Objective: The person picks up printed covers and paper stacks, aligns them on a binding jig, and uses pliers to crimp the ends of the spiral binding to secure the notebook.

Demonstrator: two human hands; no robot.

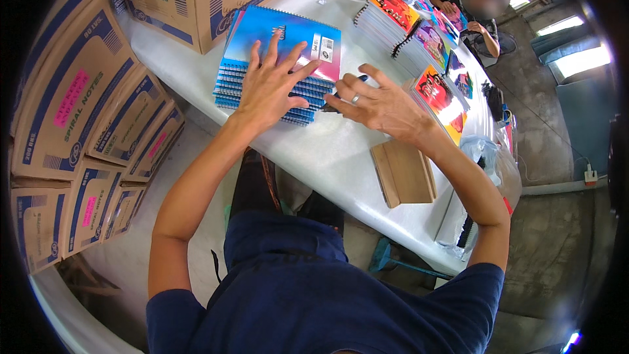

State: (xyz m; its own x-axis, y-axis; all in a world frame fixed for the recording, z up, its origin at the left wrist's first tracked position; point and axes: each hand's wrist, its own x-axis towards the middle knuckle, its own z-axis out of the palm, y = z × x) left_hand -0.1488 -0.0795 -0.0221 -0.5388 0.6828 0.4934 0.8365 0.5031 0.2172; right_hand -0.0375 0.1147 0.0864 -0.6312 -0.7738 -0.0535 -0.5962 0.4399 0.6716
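Note:
A stack of spiral notebooks (304, 29) with blue and pink covers lies on the white table, wire bindings showing along its near side. My left hand (272, 88) rests flat on the top cover, fingers spread. At the stack's right near corner, my right hand (377, 106) is closed around a slim dark tool (329, 109). Its tip points at the bindings; most of it is hidden by my fingers, so its exact kind does not show. A ring is on one finger of that hand.
Stacked cartons (72, 98) stand on the left, and another carton (203, 0) is behind the notebooks. Piles of colourful notebooks (393, 13) line the right side. Brown boards (403, 174) lie near the table's front edge. Another person (481, 0) sits at the far right.

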